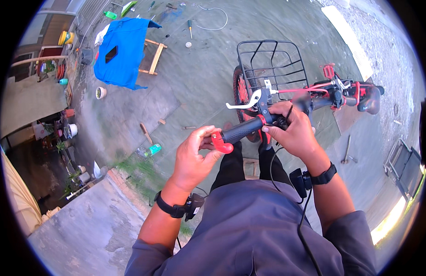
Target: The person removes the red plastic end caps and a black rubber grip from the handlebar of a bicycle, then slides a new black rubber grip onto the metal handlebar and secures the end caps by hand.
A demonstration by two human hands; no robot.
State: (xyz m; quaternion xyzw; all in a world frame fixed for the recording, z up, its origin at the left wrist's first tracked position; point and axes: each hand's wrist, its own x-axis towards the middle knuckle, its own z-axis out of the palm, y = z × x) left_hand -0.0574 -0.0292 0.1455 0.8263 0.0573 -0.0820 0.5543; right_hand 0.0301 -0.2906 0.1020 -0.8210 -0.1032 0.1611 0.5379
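Observation:
My left hand [192,154] pinches a small curved red bar end [223,143] against the outer end of a black rubber handlebar grip [243,130]. Thumb and fingers of my right hand [293,131] are closed around the inner end of that grip, by its red collar [262,119]. Dark cord or cable [283,123] bunches beside the right fingers; its details are unclear. Just beyond the grip sits a white brake lever [245,102]. The handlebar belongs to a bicycle with a black wire basket [273,42] and a red-spoked front wheel [238,87].
A blue cloth [123,50] with a phone [111,54] covers a wooden-legged stool [154,60] at the far left. A screwdriver [190,28], a hammer [146,132] and a green bottle [152,150] lie on the ground. A folded chair [404,168] rests at the right.

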